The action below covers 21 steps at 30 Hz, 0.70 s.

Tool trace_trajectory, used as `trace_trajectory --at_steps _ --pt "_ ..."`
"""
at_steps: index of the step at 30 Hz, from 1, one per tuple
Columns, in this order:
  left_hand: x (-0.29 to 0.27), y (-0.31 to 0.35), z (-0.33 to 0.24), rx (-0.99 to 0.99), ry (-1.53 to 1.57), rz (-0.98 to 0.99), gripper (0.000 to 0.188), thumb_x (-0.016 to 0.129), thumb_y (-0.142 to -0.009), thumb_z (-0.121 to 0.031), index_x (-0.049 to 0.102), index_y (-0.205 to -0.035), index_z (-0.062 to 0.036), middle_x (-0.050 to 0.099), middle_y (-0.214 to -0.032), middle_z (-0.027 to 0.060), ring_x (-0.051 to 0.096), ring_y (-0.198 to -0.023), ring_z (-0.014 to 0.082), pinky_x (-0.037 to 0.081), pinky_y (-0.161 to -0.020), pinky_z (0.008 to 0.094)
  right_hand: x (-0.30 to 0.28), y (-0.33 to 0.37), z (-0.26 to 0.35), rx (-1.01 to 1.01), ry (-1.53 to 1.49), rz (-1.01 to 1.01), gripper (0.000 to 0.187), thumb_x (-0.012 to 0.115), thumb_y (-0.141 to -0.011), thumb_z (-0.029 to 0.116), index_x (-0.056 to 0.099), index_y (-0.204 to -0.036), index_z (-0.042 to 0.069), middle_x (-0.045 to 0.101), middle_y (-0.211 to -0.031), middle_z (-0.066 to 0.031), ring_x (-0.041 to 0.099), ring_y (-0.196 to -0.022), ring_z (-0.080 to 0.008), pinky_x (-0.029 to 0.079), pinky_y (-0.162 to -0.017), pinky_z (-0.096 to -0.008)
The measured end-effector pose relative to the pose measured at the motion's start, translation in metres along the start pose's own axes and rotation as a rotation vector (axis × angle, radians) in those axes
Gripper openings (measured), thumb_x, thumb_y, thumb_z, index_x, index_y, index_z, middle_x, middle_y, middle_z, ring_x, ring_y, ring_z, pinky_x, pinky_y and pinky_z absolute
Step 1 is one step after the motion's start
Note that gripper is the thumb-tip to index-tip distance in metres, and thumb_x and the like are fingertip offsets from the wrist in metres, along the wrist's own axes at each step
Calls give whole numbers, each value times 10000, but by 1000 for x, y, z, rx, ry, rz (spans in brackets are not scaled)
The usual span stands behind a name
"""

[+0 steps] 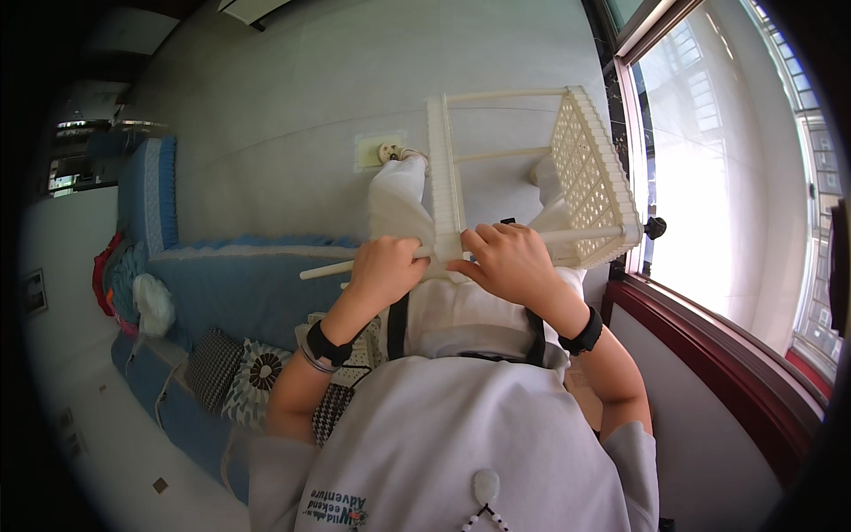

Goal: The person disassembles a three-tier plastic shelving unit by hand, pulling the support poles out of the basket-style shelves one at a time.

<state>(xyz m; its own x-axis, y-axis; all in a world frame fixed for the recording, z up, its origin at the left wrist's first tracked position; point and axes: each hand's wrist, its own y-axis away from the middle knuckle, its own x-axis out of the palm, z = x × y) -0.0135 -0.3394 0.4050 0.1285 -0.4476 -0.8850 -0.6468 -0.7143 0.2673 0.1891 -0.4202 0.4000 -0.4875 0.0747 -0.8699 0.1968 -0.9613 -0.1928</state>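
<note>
Across my lap lies a cream plastic shelf rack (592,164) on its side, its lattice tier facing right and a second tier (441,151) seen edge-on in the middle. Several round poles join the two tiers. My left hand (388,268) is closed around the near pole (324,270), just left of the middle tier; the pole's free end sticks out farther left. My right hand (512,262) wraps the same pole line right of that tier, its thumb against the tier's corner. A black caster or knob (655,228) is at the rack's right end.
On the left, a blue-covered sofa (248,288) carries patterned cushions (264,377) and a heap of cloths and bags (146,297). To the right, a window with a red sill (709,377) is close to the rack. Grey tiled floor (301,115) spreads ahead.
</note>
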Motion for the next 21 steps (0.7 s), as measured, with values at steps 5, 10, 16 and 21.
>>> trace_trajectory --at_steps 5,10,16,21 --pt "-11 34 85 -374 556 230 331 603 -886 -254 537 -793 56 467 -622 38 403 -633 96 388 -573 326 -26 6 -31 122 -60 52 376 653 -834 427 541 -789 71 582 -641 -66 601 -595 -264 455 -524 -368" --pt "1 119 179 -620 513 -317 327 483 -991 -303 448 -773 -61 350 -639 17 330 -563 134 300 -552 323 -23 10 -46 164 -34 61 372 655 -841 407 539 -778 59 559 -632 -68 583 -570 -272 444 -505 -374" --pt "110 214 208 -456 -441 -354 107 523 -945 -127 580 -970 -39 564 -950 115 526 -890 306 436 -794 428 -11 -4 -38 128 10 40 358 656 -840 415 559 -797 73 568 -638 -59 589 -574 -264 444 -505 -369" --pt "192 281 197 -766 -239 71 209 560 -875 -20 637 -1069 -33 582 -1091 160 526 -1089 361 444 -945 481 -14 -5 -40 161 6 70 359 661 -835 419 570 -803 74 581 -644 -55 591 -577 -265 443 -509 -368"
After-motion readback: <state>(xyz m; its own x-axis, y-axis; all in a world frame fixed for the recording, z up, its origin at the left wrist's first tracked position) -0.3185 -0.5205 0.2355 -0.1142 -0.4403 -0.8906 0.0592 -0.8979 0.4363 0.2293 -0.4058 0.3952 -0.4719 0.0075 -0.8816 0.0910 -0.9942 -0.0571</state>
